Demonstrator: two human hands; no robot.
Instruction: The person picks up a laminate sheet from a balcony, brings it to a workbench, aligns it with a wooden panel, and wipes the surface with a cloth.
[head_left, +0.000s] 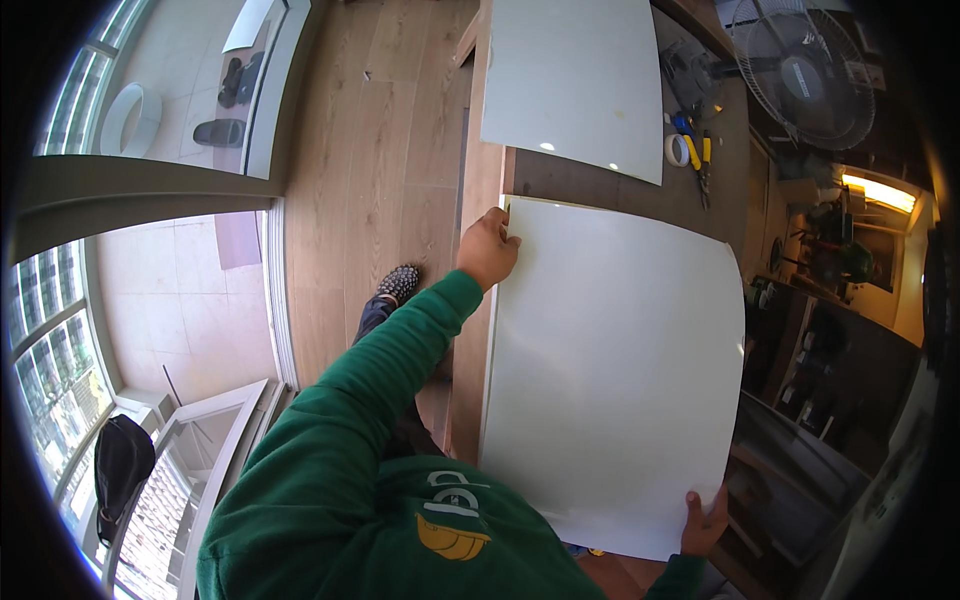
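Note:
A large white flat board [620, 370] lies across a brown wooden table [468, 400] in front of me. My left hand [488, 248] is closed at its far left corner, fingers curled over the edge. Down at the near right corner, my right hand [705, 520] grips the board's edge with the thumb on the white face. Its other fingers are partly hidden. A second white board [575, 80] rests beyond the first, with a strip of dark tabletop [600, 190] between them.
Right of the far board lie a tape roll [677, 150] and yellow-handled pliers [704, 160]. A fan [800, 75] stands at the far right. Wooden floor [350, 170] runs along the left, beside a sliding door frame [278, 290]; my shoe [399, 282] is there.

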